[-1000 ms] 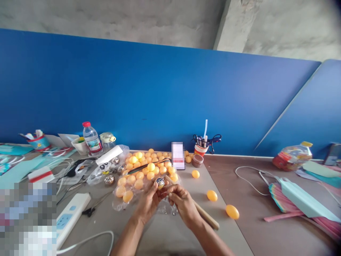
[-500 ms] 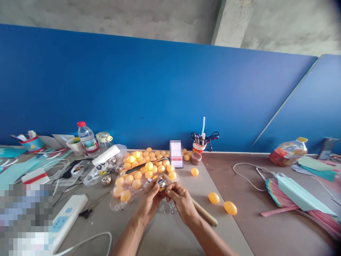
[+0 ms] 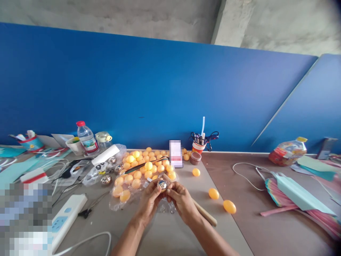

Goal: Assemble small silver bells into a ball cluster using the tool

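Note:
Between the thumb and fingers of my left hand is a shiny silver metal ball. My right hand is closed in a pinch at the ball's right side; whatever its fingertips hold is too small to make out. Below the hands lies a piece of clear plastic. A wooden stick runs under my right wrist. Just beyond my hands, many orange table tennis balls are gathered on clear plastic, with a dark, thin strap across them.
Three loose orange balls, one at the edge, lie to the right. Other silver balls sit left, near a power strip. A phone, pen cup, water bottle and jug stand along the blue partition.
The silver ball has turned and shifted slightly in my fingers. The farthest loose orange ball has rolled a little to the right. Both hands stay nearly in place.

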The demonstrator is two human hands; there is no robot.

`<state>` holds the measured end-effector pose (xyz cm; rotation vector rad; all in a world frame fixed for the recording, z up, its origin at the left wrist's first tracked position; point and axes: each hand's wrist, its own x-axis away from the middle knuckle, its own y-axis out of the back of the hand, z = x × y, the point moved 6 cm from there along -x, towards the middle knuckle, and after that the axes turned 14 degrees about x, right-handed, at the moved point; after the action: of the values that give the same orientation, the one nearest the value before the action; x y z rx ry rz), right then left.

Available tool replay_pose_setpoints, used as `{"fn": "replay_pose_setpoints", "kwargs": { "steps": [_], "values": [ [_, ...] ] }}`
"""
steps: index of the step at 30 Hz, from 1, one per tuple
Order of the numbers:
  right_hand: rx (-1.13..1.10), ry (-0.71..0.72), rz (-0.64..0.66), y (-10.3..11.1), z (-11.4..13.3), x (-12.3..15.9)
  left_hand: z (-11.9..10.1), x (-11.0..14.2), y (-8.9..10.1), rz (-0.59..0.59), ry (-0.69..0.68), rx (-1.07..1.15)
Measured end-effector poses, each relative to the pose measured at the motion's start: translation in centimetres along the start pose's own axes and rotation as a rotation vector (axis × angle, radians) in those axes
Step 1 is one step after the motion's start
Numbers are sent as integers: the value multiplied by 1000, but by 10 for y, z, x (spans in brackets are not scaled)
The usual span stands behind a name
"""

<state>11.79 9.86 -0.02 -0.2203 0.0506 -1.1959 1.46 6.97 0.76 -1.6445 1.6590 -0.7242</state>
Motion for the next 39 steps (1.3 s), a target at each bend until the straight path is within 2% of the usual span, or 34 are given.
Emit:
{"fn": "replay_pose_setpoints", "kwargs": {
  "steps": [4,8,16,20,22,24,26,30,32,35,39],
  "values": [
    [-69,-88,10,2,-8,-2,4,0,10,-38,-10,-41],
    [-77,-117,10,4,-14,-4,6,1,13,-62,-12,-66],
    [49,-100,-61,7,-11,-2,7,3,14,-159,-18,-115],
    [46,-46,-51,6,-4,-1,4,2,6,-98,-11,-37],
    [76,-5,-46,7,-1,-2,-2,0,7,-121,-26,33],
    [257,45,-63,11,2,-1,-11,-1,14,-207,-69,111],
    [552,109,-39,11,6,0,-18,-1,20,-259,-95,183],
    [1065,277,156,-4,8,11,-24,-2,24,-293,-106,265],
    [1258,297,229,-10,5,15,-25,-2,25,-303,-108,298],
    [1466,275,298,-14,0,18,-25,-2,25,-291,-111,321],
    [1584,271,354,-17,0,20,-24,-2,27,-286,-93,318]
  ]
}}
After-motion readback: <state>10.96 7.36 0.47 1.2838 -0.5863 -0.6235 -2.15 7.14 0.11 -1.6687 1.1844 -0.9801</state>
